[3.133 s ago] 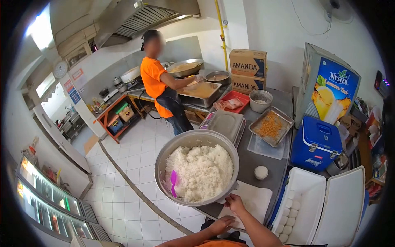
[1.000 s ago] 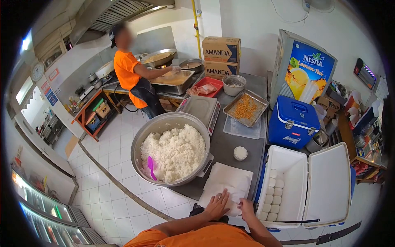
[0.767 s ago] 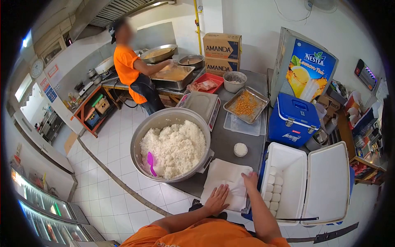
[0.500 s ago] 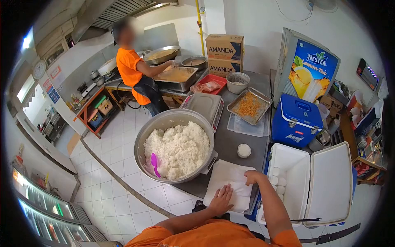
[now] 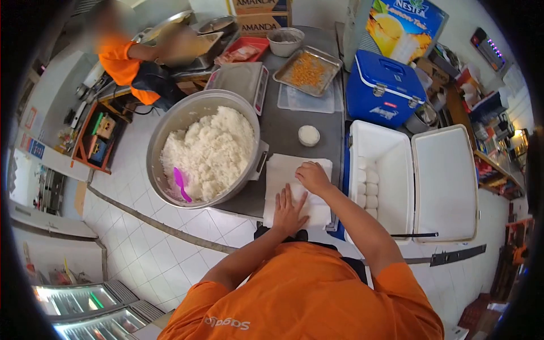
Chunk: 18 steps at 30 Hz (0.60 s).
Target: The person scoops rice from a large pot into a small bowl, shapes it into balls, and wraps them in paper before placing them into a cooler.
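White paper sheets (image 5: 320, 211) lie in a stack at the near edge of the grey table (image 5: 283, 127), between the big metal pot (image 5: 154, 148) on the left and the open white cooler (image 5: 396, 164) on the right. The left hand (image 5: 289, 213) is flat on the near part of the paper, its fingers spread wide. The right hand (image 5: 313, 177) is over the far part, palm down, its fingers bent and drawn narrow toward the thumb; whether they pinch a sheet I cannot tell.

Cooked rice (image 5: 212, 147) is heaped in the pot, with a purple spoon (image 5: 181, 184) at the near left of the heap. Just beyond the paper is a small cup of white grains (image 5: 309, 135). Farther along the table, a flat scale (image 5: 237, 79) is beyond the pot, and to its right a metal tray (image 5: 279, 75) of orange shreds overlaps clear plastic lids (image 5: 300, 101). Past these are a red tray (image 5: 262, 44) with pale pink pieces, a metal bowl (image 5: 285, 42) and two stacked cardboard boxes (image 5: 263, 24).

Rounded white bundles (image 5: 371, 188) sit along the left side inside the white cooler, whose lid (image 5: 445, 184) is swung out to the right. Beyond it is a closed blue cooler (image 5: 385, 88). At the far left, a person in orange (image 5: 122, 65) stands beside wide pans (image 5: 209, 42).
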{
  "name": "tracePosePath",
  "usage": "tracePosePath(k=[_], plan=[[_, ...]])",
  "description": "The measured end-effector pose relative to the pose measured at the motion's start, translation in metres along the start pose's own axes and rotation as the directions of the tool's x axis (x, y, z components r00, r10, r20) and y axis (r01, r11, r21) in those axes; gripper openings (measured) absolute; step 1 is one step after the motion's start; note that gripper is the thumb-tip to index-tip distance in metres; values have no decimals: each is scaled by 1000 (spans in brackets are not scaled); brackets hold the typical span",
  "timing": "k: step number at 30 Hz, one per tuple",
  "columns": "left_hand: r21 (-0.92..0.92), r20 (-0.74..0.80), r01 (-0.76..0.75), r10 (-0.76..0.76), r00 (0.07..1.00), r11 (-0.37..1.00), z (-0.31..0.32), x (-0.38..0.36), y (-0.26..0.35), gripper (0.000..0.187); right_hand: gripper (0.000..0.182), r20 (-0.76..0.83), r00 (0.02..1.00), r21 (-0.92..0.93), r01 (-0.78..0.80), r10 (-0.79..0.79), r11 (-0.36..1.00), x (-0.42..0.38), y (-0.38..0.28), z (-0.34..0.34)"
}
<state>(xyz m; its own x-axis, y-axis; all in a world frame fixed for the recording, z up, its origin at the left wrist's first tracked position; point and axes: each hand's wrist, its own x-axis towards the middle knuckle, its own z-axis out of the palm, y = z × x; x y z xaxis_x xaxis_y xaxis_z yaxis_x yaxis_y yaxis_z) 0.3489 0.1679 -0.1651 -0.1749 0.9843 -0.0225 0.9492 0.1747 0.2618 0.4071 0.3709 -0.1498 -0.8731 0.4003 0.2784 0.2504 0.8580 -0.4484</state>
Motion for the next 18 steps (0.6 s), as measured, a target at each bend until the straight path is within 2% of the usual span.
tracePosePath(k=[1,2,4,5,7,9,11,12,13,14,15,16,17,18], plan=[[16,-19,17,-16,1000,1000,-3,1,2,92,11,2,998,-44,70,-70,997,-6,-4,-2],[15,-13,8,-8,1000,1000,0,0,2,92,11,1,998,-46,60,-60,997,-14,-11,-3],[86,-79,28,-22,997,996,10,3,1,87,9,-13,972,-67,234,-235,970,-31,-19,2],[87,-78,22,-15,997,996,11,5,1,87,10,-25,965,-96,259,-263,961,-42,-27,5],[96,200,85,-103,974,992,10,11,3,81,12,-29,965,-120,257,-262,959,-58,-39,11],[94,155,87,-100,983,992,14,11,4,81,14,-28,965,-142,256,-263,956,-67,-47,18],[93,109,88,-98,989,992,19,14,3,81,16,-74,977,-228,180,-201,957,-70,-50,29],[85,185,104,-119,976,991,11,16,3,78,16,-78,977,-231,175,-198,957,-71,-53,30],[79,262,120,-137,955,990,2,15,3,76,17,-37,996,-195,72,-81,978,-72,-58,30],[81,264,112,-130,956,990,-8,8,0,76,19,7,999,-164,-35,37,986,-74,-63,29],[38,138,11,-16,990,999,-20,-2,-6,71,19,2,999,-167,-42,43,985,-76,-71,22],[8,4,-94,94,996,996,-26,-10,-15,67,24,-19,990,-126,-140,139,982,-77,-82,8],[10,2,-102,102,995,995,-24,-17,-27,67,31,-37,972,-82,-236,234,968,-77,-88,-1],[-56,-121,-230,222,968,972,-26,-25,-37,62,31,-43,970,-81,-243,240,967,-82,-90,-1]])
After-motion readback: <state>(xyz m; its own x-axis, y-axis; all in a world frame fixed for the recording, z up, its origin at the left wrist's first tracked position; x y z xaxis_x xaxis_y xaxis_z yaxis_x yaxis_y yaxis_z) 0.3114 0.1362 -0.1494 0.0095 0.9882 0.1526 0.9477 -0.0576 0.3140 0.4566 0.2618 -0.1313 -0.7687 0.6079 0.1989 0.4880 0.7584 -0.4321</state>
